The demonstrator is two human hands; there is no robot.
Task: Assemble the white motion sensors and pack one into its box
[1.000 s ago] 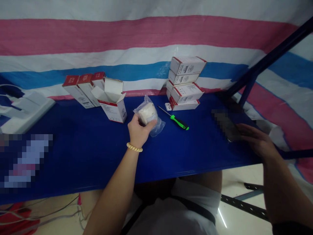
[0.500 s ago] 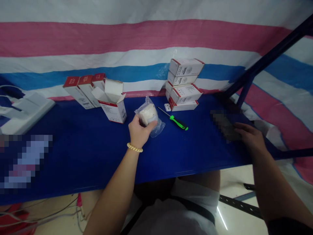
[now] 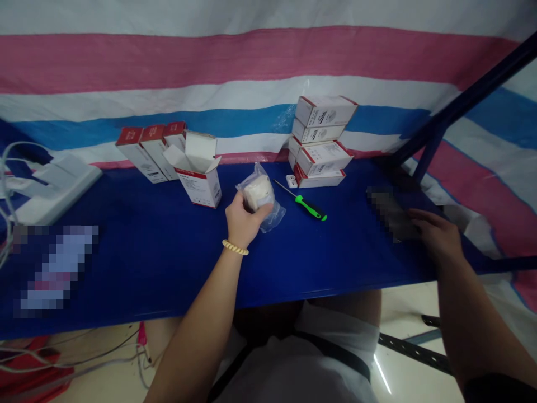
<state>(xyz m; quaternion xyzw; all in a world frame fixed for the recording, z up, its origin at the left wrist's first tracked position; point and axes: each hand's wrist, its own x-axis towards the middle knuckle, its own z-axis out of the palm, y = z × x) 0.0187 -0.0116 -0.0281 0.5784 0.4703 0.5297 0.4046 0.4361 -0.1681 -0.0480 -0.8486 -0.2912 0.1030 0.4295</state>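
My left hand (image 3: 247, 221) is closed around a white rounded device (image 3: 258, 193) inside a clear plastic bag (image 3: 274, 215), just above or on the blue tabletop. Loose ends of the bag stick out past my fingers. At the right end of the table my right hand (image 3: 438, 232) grips the near edge of a dark flat object (image 3: 390, 215), which is pixelated; its thumb is hidden. A screwdriver (image 3: 310, 208) with a green and black handle lies right of the bag. Left of it stands a white and red carton (image 3: 199, 187) with its flaps up.
Several red-topped cartons (image 3: 145, 154) stand behind the opened one. More cartons (image 3: 323, 154) are stacked at the back, beside a small white piece (image 3: 291, 181). A white power strip (image 3: 62, 187) and a pixelated flat item (image 3: 62, 268) lie left. A blue frame post (image 3: 461, 101) rises right.
The view has shifted slightly, so everything sits a little further right and higher. Both hands keep their hold, and nothing on the table has visibly been moved.
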